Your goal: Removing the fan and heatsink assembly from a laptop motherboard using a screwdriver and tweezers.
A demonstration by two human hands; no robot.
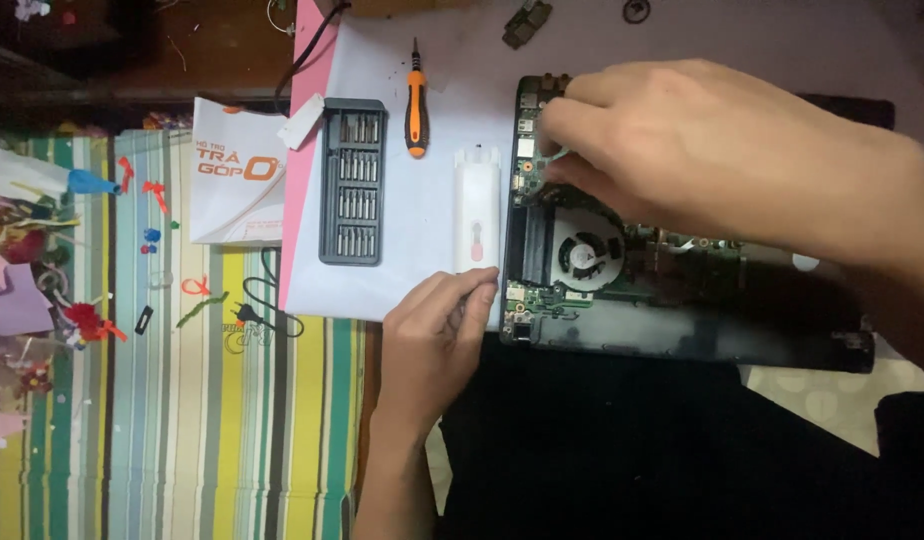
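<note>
An opened laptop point(682, 310) lies on a sheet of white paper point(422, 240) with its bottom cover off, so the round cooling fan point(585, 250) and the green circuit board point(542, 295) around it show. The right hand point(702, 150) reaches across the top left corner of the laptop, its fingers drawn together over the board by the ports; whether they pinch a small part or only press there cannot be told, since the hand hides the spot. The left hand point(437, 325) rests at the laptop's near left corner, fingers curled loosely, touching the paper and the case edge, steadying it and holding nothing. The work seems to be at the stage of freeing something on the board beside the fan. The next move likely calls for a fine, steady grip and perhaps a tool: an orange-handled screwdriver point(415, 105), a grey case of bits point(353, 180) and a white oblong box point(477, 205) lie just left of the laptop.
</note>
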